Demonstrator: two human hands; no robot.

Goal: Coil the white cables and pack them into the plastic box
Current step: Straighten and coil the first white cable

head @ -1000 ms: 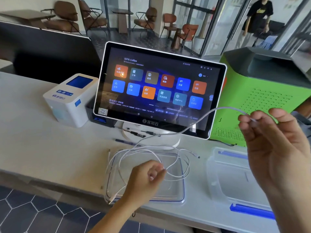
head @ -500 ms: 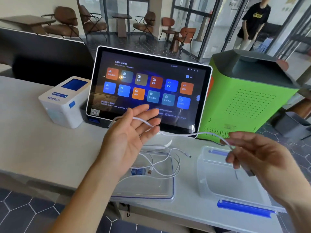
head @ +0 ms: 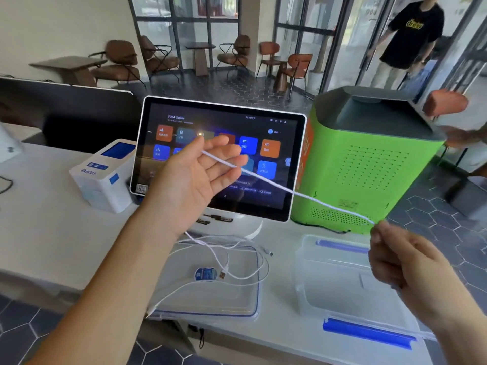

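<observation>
Touchscreen (head: 224,156) behind taut cable (head: 290,191).

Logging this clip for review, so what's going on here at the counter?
A person is starting to coil a white cable. The left hand is raised, fingers straight, with the cable lying across them; the right hand pinches its other stretch, pulled taut. More cable lies loose on the clear lid below. The plastic box beside it looks empty so far.
</observation>
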